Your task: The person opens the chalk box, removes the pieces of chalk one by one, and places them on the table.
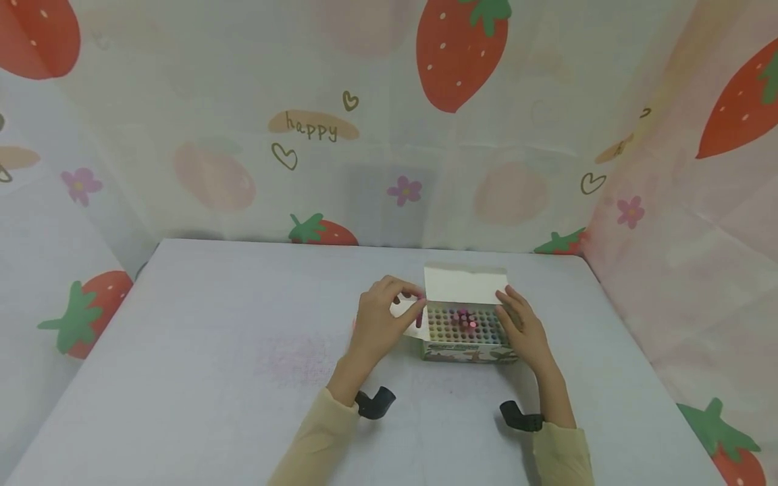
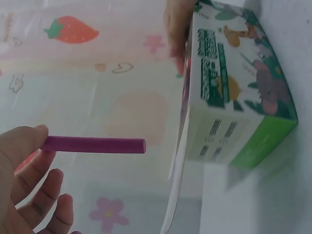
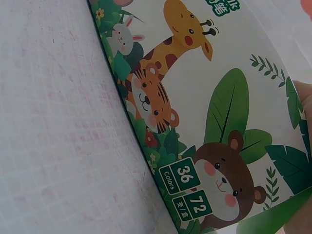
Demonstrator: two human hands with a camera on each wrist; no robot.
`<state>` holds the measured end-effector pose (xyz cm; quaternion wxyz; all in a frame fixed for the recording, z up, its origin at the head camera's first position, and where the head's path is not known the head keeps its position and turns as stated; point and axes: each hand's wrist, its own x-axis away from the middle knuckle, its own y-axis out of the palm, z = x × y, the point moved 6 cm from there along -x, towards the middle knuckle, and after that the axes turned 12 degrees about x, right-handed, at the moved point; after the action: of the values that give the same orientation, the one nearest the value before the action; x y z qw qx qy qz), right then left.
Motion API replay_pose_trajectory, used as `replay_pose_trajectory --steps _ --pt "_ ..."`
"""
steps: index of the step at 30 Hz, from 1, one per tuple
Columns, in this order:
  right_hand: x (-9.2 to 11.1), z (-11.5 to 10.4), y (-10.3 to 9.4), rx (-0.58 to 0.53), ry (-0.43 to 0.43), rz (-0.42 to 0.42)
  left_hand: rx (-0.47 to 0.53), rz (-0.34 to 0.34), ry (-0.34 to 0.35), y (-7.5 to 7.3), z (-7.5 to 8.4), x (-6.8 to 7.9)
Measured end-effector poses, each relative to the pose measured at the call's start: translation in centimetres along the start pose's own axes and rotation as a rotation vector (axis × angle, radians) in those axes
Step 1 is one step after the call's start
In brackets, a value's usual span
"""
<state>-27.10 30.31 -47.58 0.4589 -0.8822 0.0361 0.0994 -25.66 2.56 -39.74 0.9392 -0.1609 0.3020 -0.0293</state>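
Observation:
A box of chalk (image 1: 469, 352) stands on the table, its white lid (image 1: 465, 283) raised at the back. Rows of colored chalk ends fill it, and several pink and purple sticks (image 1: 464, 318) poke up in the middle. Just left of the box, my left hand (image 1: 383, 310) pinches a purple chalk stick (image 2: 95, 144) by one end between thumb and fingers. The stick hangs upright in the head view, near the side flap (image 1: 416, 329). At the box's right end, my right hand (image 1: 524, 327) rests with relaxed fingers, its thumb over the top edge.
The white table (image 1: 213, 378) carries faint purple smudges (image 1: 298, 358) left of the box. A strawberry-print curtain (image 1: 395, 135) stands behind the table and along its sides. Black wrist mounts (image 1: 375, 403) sit below both hands.

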Motion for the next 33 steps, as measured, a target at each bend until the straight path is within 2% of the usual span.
replay_pose_trajectory --steps 6,11,16,23,26,33 --pt "0.1 -0.1 -0.1 0.001 -0.002 0.0 -0.034 -0.017 -0.052 -1.9 -0.6 -0.1" --pt "0.1 -0.1 -0.1 0.002 -0.005 0.004 -0.04 -0.033 -0.097 -3.5 -1.9 -0.1" --pt "0.2 -0.1 -0.2 0.006 -0.011 0.012 -0.056 -0.059 -0.208 -4.9 -3.7 0.2" --pt "0.3 0.0 0.0 0.0 -0.003 0.002 -0.091 -0.099 -0.362 -6.5 -5.4 0.8" --pt "0.2 0.0 0.0 -0.002 -0.003 -0.001 -0.108 -0.112 -0.413 -6.9 -6.1 1.1" --pt "0.1 -0.1 0.0 -0.011 0.006 -0.005 -0.203 -0.176 -0.536 -7.4 -9.1 2.0"
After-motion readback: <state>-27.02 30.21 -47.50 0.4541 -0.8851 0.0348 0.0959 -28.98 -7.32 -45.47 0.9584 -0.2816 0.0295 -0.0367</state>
